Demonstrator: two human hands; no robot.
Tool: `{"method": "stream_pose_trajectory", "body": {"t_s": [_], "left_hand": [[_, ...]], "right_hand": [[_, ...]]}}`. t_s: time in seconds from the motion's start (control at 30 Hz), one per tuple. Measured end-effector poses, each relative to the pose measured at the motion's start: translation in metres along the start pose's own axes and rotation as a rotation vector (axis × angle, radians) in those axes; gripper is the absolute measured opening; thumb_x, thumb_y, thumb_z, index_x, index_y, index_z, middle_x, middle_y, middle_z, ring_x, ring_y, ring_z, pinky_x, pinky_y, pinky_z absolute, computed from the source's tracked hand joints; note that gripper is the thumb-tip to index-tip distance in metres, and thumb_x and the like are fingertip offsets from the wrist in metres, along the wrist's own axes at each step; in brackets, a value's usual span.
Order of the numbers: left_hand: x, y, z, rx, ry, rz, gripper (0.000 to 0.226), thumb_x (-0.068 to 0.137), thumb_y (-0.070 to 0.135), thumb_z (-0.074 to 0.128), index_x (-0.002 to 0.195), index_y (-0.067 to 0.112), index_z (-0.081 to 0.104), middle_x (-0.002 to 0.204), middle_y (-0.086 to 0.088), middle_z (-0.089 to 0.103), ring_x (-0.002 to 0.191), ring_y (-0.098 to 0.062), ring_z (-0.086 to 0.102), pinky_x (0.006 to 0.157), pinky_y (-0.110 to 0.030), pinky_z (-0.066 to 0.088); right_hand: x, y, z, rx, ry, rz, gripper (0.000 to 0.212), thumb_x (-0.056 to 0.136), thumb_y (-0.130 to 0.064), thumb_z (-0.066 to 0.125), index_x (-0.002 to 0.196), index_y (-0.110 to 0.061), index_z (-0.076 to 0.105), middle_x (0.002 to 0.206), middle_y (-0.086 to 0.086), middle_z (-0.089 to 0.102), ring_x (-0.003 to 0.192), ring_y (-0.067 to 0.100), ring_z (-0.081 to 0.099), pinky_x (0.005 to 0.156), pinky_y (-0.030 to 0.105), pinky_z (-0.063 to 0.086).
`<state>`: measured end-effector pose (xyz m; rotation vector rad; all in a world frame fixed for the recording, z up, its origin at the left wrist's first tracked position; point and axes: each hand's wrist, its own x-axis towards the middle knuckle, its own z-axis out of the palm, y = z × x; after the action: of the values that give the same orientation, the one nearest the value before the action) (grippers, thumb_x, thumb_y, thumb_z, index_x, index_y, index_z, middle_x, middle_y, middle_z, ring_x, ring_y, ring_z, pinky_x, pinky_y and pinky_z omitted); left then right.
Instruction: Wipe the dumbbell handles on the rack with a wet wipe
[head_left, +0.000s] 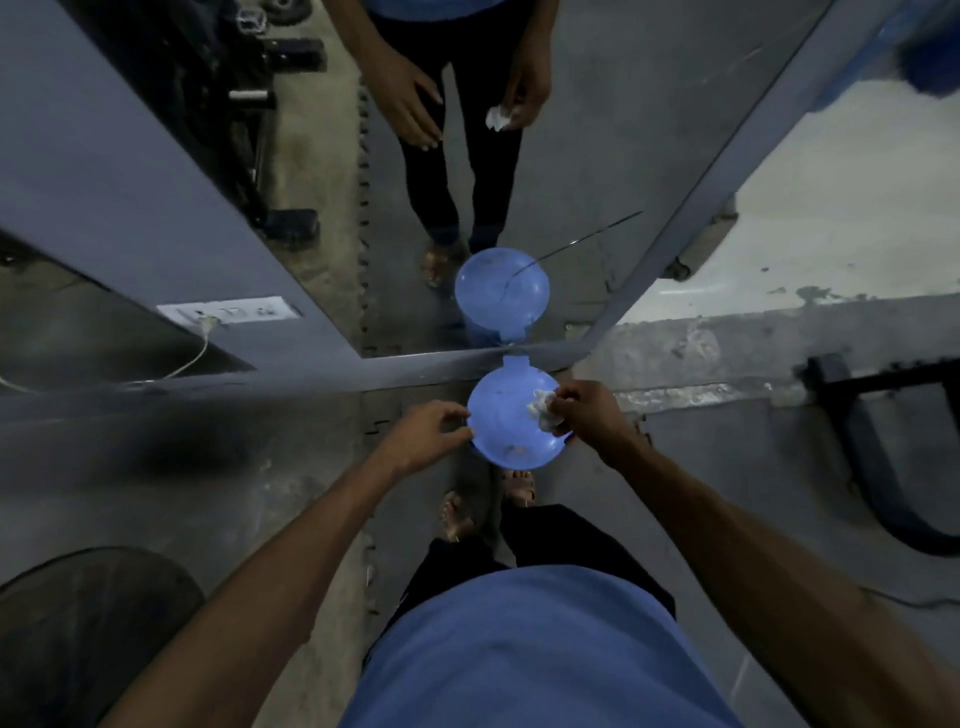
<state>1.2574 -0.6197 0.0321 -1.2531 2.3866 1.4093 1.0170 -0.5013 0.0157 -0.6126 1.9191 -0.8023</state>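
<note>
While your right hand (592, 415) has the crumpled white wipe (543, 410) pinched in its grip, fingertips and thumb closed round it, hold it right over the blue bucket (501, 415) so any drip falls inside. Your left hand (428, 434) hangs beside the bucket's left edge with a loose, empty grip. The mirror (597, 182) shows both hands well above the bucket, not on it.

The step looks like readying the wipe over the bucket. You probably want it damp and not dripping, so squeeze it once and bring the free hand in if one hand cannot wring it. Fold it to a fresh face before it meets metal. I cannot tell whether the bucket holds water; only a few specks show on its bottom.

The bucket stands on the floor (208, 493), touching the foot of the mirror. No dumbbell handles and no rack appear directly, so you must turn to find them. Dark gear (249, 96) shows in the mirror's upper left, but I cannot tell whether it is the rack.

Counted:
- one wipe
- one bucket, the second blue round being its reflection
- two hands
- no dumbbell handles I can count
- one socket plate (228, 312) with one cable (192, 358)
- one black frame (872, 467) at the right
</note>
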Motion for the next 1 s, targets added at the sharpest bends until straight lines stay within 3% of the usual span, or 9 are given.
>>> {"method": "stream_pose_trajectory", "body": {"t_s": [0.13, 0.43, 0.6, 0.67, 0.8, 0.9, 1.0], "left_hand": [[0.001, 0.001, 0.003, 0.011, -0.048, 0.019, 0.032, 0.097, 0.028, 0.073, 0.124, 0.012, 0.075, 0.122, -0.004, 0.074, 0.105, -0.008, 0.064, 0.095, -0.029, 0.051], [0.010, -0.010, 0.005, 0.083, -0.115, -0.015, 0.033, 0.097, 0.027, 0.072, 0.126, 0.013, 0.074, 0.127, -0.006, 0.072, 0.116, -0.018, 0.066, 0.092, -0.021, 0.042], [0.016, -0.006, 0.003, 0.081, -0.133, -0.021, 0.033, 0.097, 0.028, 0.072, 0.127, 0.014, 0.073, 0.127, -0.003, 0.072, 0.109, -0.008, 0.063, 0.091, -0.022, 0.042], [0.019, -0.005, 0.005, 0.084, -0.132, -0.023, 0.033, 0.097, 0.029, 0.072, 0.126, 0.015, 0.074, 0.126, -0.003, 0.072, 0.112, -0.012, 0.065, 0.091, -0.022, 0.043], [0.025, 0.001, 0.009, 0.086, -0.149, -0.024, 0.032, 0.096, 0.028, 0.073, 0.125, 0.015, 0.075, 0.124, -0.003, 0.073, 0.112, -0.013, 0.066, 0.089, -0.021, 0.042], [0.026, 0.005, 0.010, 0.091, -0.156, -0.017, 0.032, 0.097, 0.028, 0.072, 0.126, 0.015, 0.074, 0.124, -0.002, 0.073, 0.110, -0.009, 0.064, 0.088, -0.019, 0.041], [0.025, 0.008, 0.009, 0.089, -0.156, -0.028, 0.032, 0.097, 0.029, 0.072, 0.127, 0.016, 0.074, 0.125, -0.001, 0.072, 0.110, -0.009, 0.064, 0.087, -0.018, 0.040]], "right_hand": [[0.009, 0.018, 0.004, -0.007, 0.034, 0.071, 0.017, 0.091, -0.013, 0.066, 0.080, 0.000, 0.068, 0.076, 0.023, 0.072, 0.066, 0.033, 0.072, 0.056, 0.037, 0.055], [0.030, 0.050, 0.016, -0.067, 0.073, 0.157, 0.016, 0.089, -0.008, 0.067, 0.073, -0.008, 0.065, 0.078, 0.023, 0.069, 0.073, 0.040, 0.072, 0.060, 0.046, 0.060], [0.040, 0.079, 0.015, -0.111, 0.073, 0.168, 0.017, 0.079, -0.018, 0.070, 0.065, -0.010, 0.065, 0.070, 0.018, 0.069, 0.071, 0.041, 0.069, 0.063, 0.052, 0.058], [0.037, 0.079, 0.014, -0.096, 0.045, 0.184, 0.021, 0.084, -0.015, 0.070, 0.068, -0.003, 0.064, 0.072, 0.021, 0.071, 0.065, 0.038, 0.069, 0.060, 0.048, 0.058], [0.035, 0.078, 0.016, -0.120, 0.020, 0.208, 0.023, 0.088, -0.022, 0.069, 0.067, -0.013, 0.066, 0.070, 0.016, 0.072, 0.056, 0.023, 0.067, 0.056, 0.035, 0.056], [0.048, 0.089, 0.019, -0.134, 0.017, 0.222, 0.023, 0.082, -0.029, 0.067, 0.074, -0.008, 0.071, 0.071, 0.012, 0.073, 0.065, 0.030, 0.071, 0.063, 0.046, 0.060], [0.063, 0.093, 0.022, -0.154, 0.049, 0.243, 0.017, 0.081, -0.022, 0.066, 0.079, -0.006, 0.069, 0.077, 0.017, 0.072, 0.076, 0.036, 0.071, 0.072, 0.054, 0.061]]}}
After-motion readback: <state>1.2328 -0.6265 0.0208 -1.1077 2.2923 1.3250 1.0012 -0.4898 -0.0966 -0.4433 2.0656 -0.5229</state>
